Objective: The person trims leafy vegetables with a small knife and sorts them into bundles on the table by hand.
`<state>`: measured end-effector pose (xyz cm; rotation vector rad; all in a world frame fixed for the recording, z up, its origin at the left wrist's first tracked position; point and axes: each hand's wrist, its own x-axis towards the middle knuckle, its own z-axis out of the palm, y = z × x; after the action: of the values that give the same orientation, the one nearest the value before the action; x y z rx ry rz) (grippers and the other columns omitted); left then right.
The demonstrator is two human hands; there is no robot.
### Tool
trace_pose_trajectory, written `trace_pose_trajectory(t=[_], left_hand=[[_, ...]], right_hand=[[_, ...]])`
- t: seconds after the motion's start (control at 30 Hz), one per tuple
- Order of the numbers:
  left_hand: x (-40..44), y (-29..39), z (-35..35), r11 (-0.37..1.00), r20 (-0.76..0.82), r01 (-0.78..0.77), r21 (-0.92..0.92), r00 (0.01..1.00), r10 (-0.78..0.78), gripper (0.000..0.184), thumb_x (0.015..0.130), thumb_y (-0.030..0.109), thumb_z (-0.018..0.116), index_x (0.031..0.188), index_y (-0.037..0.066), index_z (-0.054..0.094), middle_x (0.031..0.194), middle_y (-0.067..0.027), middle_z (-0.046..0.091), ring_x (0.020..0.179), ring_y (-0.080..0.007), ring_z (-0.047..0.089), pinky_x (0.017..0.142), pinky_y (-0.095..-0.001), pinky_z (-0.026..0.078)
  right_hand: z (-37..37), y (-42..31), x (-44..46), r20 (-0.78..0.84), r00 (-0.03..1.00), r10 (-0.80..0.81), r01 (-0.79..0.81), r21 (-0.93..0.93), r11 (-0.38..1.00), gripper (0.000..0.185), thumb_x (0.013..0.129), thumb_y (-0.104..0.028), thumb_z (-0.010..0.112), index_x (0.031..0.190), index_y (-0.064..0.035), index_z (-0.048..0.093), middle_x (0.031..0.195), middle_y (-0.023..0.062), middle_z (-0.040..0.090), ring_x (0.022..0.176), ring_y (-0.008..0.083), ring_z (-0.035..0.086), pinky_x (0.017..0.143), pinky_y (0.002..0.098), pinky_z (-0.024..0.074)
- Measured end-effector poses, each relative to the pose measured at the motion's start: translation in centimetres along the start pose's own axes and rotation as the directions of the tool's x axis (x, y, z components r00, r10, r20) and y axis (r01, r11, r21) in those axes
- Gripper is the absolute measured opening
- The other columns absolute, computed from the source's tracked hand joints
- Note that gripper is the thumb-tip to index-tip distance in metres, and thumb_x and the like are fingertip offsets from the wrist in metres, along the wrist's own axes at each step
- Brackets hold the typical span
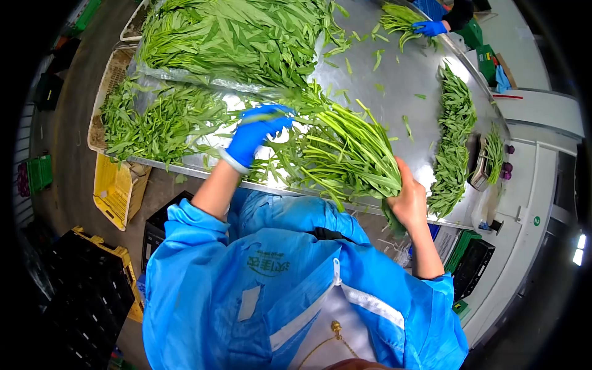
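My left hand (260,131), in a blue glove, is over the near side of the metal table with its fingers curled in. A blurred water spinach stem (269,116) lies across those fingers. My bare right hand (408,200) is wrapped round the leafy end of a large bunch of water spinach (351,145). The cut stems of this bunch point up and left, toward my left hand. Loose water spinach leaves (163,123) lie in a heap left of my gloved hand. Beyond them is a big pile of water spinach (234,43) on clear plastic.
The metal table (394,92) has scattered leaves on it. At the far right a co-worker's blue-gloved hand (430,28) touches another bunch. A row of greens (453,142) lines the right side. A yellow crate (120,191) and black crates (80,296) stand left, below table height.
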<state>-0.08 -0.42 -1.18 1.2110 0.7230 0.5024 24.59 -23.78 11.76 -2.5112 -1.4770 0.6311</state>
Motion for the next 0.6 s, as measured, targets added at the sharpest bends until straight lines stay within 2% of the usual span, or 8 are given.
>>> trace_pose_trajectory(t=[0.07, 0.1, 0.13, 0.2, 0.3, 0.4, 0.53, 0.6], left_hand=[[-0.6, -0.1, 3.3, 0.994, 0.248, -0.107, -0.036, 0.962, 0.112, 0.026, 0.085, 0.015, 0.067, 0.106, -0.001, 0.065, 0.096, -0.0046, 0.067, 0.09, -0.0135, 0.064, 0.079, -0.0249, 0.05], [-0.5, -1.2, 5.7, 0.938, 0.219, 0.168, -0.303, 0.97, -0.103, 0.03, 0.086, 0.013, 0.068, 0.112, -0.001, 0.061, 0.102, -0.0072, 0.067, 0.095, -0.0155, 0.064, 0.084, -0.027, 0.05], [-0.1, -1.1, 6.8, 0.984, 0.262, 0.158, -0.089, 0.956, -0.13, 0.037, 0.084, 0.012, 0.07, 0.117, 0.0, 0.057, 0.102, -0.0083, 0.066, 0.093, -0.0161, 0.065, 0.084, -0.0288, 0.051], [0.1, -0.6, 9.3, 0.984, 0.237, -0.164, -0.071, 0.955, 0.176, 0.044, 0.081, 0.014, 0.074, 0.118, 0.002, 0.055, 0.093, -0.0059, 0.066, 0.079, -0.013, 0.065, 0.072, -0.0254, 0.053], [-0.5, 1.8, 9.1, 0.975, 0.298, 0.191, -0.117, 0.943, -0.149, 0.044, 0.078, 0.023, 0.078, 0.112, 0.003, 0.06, 0.086, -0.0044, 0.068, 0.068, -0.008, 0.061, 0.059, -0.0234, 0.05], [-0.2, 0.2, 7.6, 0.966, 0.453, 0.233, -0.111, 0.877, -0.16, 0.039, 0.078, 0.024, 0.077, 0.108, 0.004, 0.062, 0.078, -0.0037, 0.065, 0.063, -0.0073, 0.058, 0.054, -0.0231, 0.048], [-0.9, 0.0, 6.3, 0.93, 0.336, 0.369, -0.004, 0.876, -0.346, 0.031, 0.082, 0.025, 0.073, 0.102, 0.003, 0.065, 0.074, -0.004, 0.064, 0.063, -0.0104, 0.06, 0.054, -0.0251, 0.049], [-0.3, -3.4, 4.9, 0.944, 0.13, -0.074, 0.322, 0.991, 0.034, 0.026, 0.083, 0.02, 0.072, 0.1, 0.001, 0.067, 0.074, -0.0043, 0.064, 0.063, -0.0084, 0.059, 0.055, -0.0234, 0.047]], right_hand=[[0.5, -0.9, 0.0, -0.028, 0.999, -0.037, 0.036, -0.046, 0.998, 0.082, 0.058, 0.003, 0.067, 0.135, -0.0128, 0.042, 0.102, 0.0197, 0.065, 0.089, 0.0392, 0.063, 0.075, 0.0445, 0.052], [0.8, -1.2, 0.0, -0.046, 0.997, -0.063, 0.06, -0.067, 0.996, 0.083, 0.058, 0.004, 0.067, 0.135, -0.013, 0.042, 0.102, 0.019, 0.065, 0.089, 0.0388, 0.063, 0.075, 0.0444, 0.0522], [1.0, -1.4, 0.1, -0.063, 0.994, -0.09, 0.084, -0.089, 0.992, 0.083, 0.058, 0.004, 0.067, 0.135, -0.0132, 0.042, 0.103, 0.0182, 0.065, 0.088, 0.0383, 0.064, 0.075, 0.0442, 0.0524], [1.1, -1.6, 0.2, -0.028, 0.99, -0.135, 0.131, -0.105, 0.986, 0.078, 0.06, 0.004, 0.064, 0.134, -0.0108, 0.043, 0.102, 0.0212, 0.065, 0.091, 0.0394, 0.064, 0.077, 0.0421, 0.0522], [1.0, -1.6, 0.4, 0.025, 0.994, -0.107, 0.109, -0.085, 0.99, 0.077, 0.061, 0.003, 0.065, 0.134, -0.0099, 0.043, 0.104, 0.0211, 0.065, 0.093, 0.0398, 0.063, 0.078, 0.0421, 0.0519], [1.1, -1.1, 0.8, 0.095, 0.995, -0.016, 0.013, 0.036, 0.999, 0.078, 0.061, 0.002, 0.065, 0.134, -0.0105, 0.043, 0.105, 0.0206, 0.065, 0.094, 0.0399, 0.063, 0.079, 0.0415, 0.0518], [1.2, -0.1, 1.0, 0.212, 0.976, 0.053, -0.103, 0.232, 0.967, 0.078, 0.061, 0.001, 0.066, 0.135, -0.0118, 0.043, 0.106, 0.0199, 0.065, 0.097, 0.0376, 0.063, 0.082, 0.0392, 0.0507], [1.3, 0.3, 1.0, 0.244, 0.968, 0.054, -0.128, 0.297, 0.946, 0.077, 0.062, 0.0, 0.066, 0.135, -0.011, 0.044, 0.106, 0.0198, 0.065, 0.1, 0.0353, 0.063, 0.085, 0.0369, 0.0496]])
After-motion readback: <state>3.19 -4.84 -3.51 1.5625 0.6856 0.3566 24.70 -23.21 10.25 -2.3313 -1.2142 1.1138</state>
